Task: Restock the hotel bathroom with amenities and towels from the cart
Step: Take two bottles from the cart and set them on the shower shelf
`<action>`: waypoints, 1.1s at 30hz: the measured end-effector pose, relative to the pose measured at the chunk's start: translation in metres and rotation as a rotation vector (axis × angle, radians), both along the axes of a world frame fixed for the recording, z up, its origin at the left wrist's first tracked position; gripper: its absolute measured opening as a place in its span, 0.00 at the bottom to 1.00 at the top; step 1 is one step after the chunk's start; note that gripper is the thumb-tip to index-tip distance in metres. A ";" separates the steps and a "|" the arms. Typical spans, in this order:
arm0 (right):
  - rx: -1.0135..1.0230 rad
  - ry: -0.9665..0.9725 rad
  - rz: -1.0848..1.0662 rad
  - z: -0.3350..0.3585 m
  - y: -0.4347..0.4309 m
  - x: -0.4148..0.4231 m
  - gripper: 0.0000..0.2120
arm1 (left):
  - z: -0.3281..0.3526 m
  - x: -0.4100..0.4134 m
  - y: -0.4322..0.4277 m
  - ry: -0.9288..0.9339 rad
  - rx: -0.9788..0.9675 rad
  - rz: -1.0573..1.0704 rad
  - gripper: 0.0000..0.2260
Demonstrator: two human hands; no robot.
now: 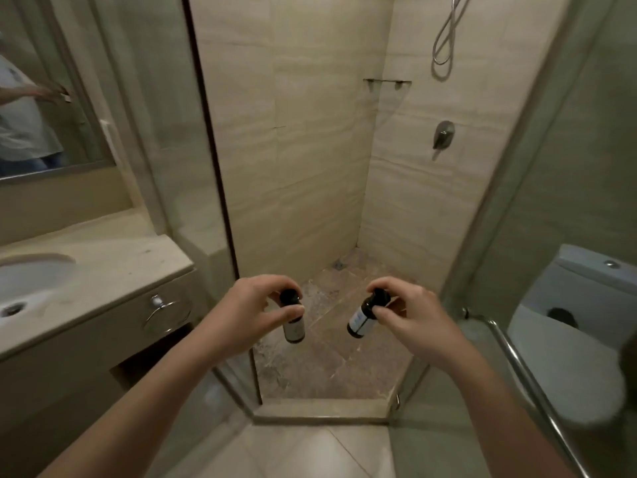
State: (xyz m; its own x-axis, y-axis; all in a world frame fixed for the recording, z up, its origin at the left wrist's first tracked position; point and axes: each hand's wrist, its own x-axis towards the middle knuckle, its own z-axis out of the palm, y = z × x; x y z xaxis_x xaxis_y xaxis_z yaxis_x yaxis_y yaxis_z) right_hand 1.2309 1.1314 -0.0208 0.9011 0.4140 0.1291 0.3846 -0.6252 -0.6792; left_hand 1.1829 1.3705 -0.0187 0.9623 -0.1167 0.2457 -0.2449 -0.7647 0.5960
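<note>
Pinching near the tops: left grip on left bottle, right grip on right bottle. Likely light, rigid, slick; hold bodies when placing.

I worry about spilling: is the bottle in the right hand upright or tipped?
Tipped: the right hand pinches the cap; the bottle slants, base leftward.

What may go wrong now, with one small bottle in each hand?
The left hand and the right hand pinch the left bottle and right bottle only near the caps; either may slip onto the hard shower floor. The corner shelf is high and far in; a long reach could loosen a grip.
</note>
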 end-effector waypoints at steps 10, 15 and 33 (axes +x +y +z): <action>0.011 -0.004 -0.171 -0.008 0.012 0.162 0.11 | -0.016 0.192 0.027 -0.036 -0.041 -0.056 0.04; 0.072 -0.014 -0.188 -0.015 0.009 0.271 0.11 | -0.016 0.309 0.017 -0.049 -0.048 -0.081 0.05; 0.087 -0.136 -0.207 0.024 0.003 0.577 0.10 | 0.014 0.633 0.012 -0.094 -0.097 -0.122 0.03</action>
